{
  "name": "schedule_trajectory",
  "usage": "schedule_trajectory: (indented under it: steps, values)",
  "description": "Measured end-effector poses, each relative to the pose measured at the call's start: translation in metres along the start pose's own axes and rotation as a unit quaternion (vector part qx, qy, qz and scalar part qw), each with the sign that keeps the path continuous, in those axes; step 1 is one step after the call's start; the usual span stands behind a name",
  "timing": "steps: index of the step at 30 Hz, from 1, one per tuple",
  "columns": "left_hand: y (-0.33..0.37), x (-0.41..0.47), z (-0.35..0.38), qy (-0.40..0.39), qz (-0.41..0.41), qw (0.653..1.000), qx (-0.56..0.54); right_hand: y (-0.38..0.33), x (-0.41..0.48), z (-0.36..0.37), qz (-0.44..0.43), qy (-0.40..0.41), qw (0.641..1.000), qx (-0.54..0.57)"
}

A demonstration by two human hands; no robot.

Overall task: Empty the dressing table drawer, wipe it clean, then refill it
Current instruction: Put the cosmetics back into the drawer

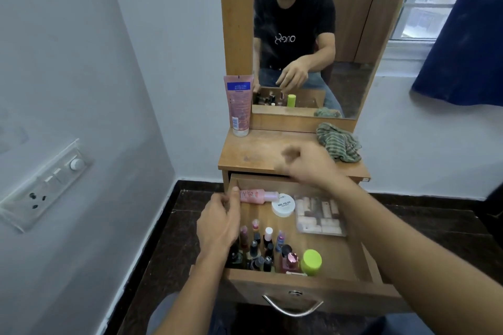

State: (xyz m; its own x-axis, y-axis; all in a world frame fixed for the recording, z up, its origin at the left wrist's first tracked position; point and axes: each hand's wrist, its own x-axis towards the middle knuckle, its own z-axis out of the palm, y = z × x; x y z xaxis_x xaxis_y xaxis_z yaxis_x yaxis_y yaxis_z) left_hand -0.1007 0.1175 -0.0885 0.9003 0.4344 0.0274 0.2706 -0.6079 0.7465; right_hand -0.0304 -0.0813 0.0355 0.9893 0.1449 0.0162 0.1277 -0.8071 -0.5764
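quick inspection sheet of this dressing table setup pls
surface: wooden table top, drawer below pulled open
job's things: drawer holds pink bottle lying at back, white tub, clear box, nail polish bottles, green-capped jar; striped cloth on top
clutter: pink tube standing on top
hands: left hand at pink bottle's end, grip unclear; right hand blurred over top's front edge, grip unclear
cables: nothing seen
surroundings: mirror, wall switch panel, blue curtain
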Motion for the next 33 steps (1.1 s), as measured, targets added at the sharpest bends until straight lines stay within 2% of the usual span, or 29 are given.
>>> schedule_trajectory:
  steps: [3, 6, 10, 14, 16, 18, 23, 27, 30, 33]
  values:
    - [-0.002, 0.001, -0.001, -0.002, -0.001, 1.000, -0.009, -0.039, 0.050, -0.002, -0.059, 0.112, 0.992, 0.015]
    - [-0.003, 0.000, 0.000, -0.004, 0.004, 1.000, -0.019, -0.074, 0.095, -0.006, -0.129, 0.168, 0.977, 0.012]
    - [-0.003, 0.000, 0.000, -0.011, 0.003, 1.000, -0.020, -0.102, 0.140, -0.007, -0.178, 0.190, 0.958, -0.116]
    - [-0.003, 0.000, 0.001, -0.005, 0.001, 1.000, -0.019, -0.113, 0.164, -0.005, -0.205, 0.174, 0.905, -0.330]
    - [-0.003, -0.001, 0.001, -0.002, 0.000, 1.000, -0.018, -0.113, 0.169, -0.003, -0.201, 0.180, 0.888, -0.372]
    - [-0.003, -0.002, 0.001, 0.000, 0.002, 1.000, -0.020, -0.111, 0.170, -0.002, -0.197, 0.196, 0.888, -0.367]
    - [-0.003, -0.001, 0.001, -0.002, -0.002, 1.000, -0.014, -0.100, 0.155, -0.005, -0.197, 0.171, 0.938, -0.228]
    - [-0.001, -0.002, -0.002, 0.006, -0.001, 1.000, -0.024, -0.081, 0.118, -0.018, -0.147, 0.220, 0.960, -0.088]
    - [0.004, -0.004, -0.005, 0.051, 0.052, 0.997, -0.041, -0.053, 0.075, -0.029, -0.095, 0.240, 0.963, 0.071]
    - [0.010, -0.006, -0.011, 0.125, 0.136, 0.981, -0.060, -0.012, 0.030, -0.025, -0.023, 0.160, 0.947, 0.279]
